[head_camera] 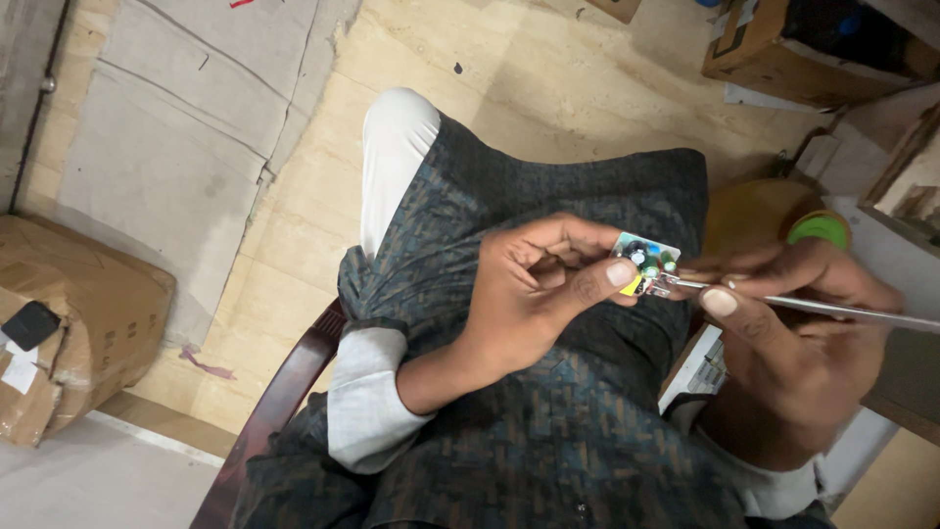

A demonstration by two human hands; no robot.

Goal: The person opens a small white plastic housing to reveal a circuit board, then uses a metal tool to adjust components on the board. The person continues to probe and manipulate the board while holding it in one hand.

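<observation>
At the far left, well away from the grip, a taped cardboard box [73, 323] sits on the floor with a small black object [29, 324] on top. Nearer, a dark wooden chair arm [279, 397] runs beside the person's lap. The left hand [534, 294] pinches a small circuit board [646, 264] between thumb and fingertips, holding it above the lap. Just right of that grip, the right hand [783, 333] is closed around thin metal tweezers [783, 302], whose tip touches the board's edge. Behind the right hand, a green-topped spool [819, 228] shows.
</observation>
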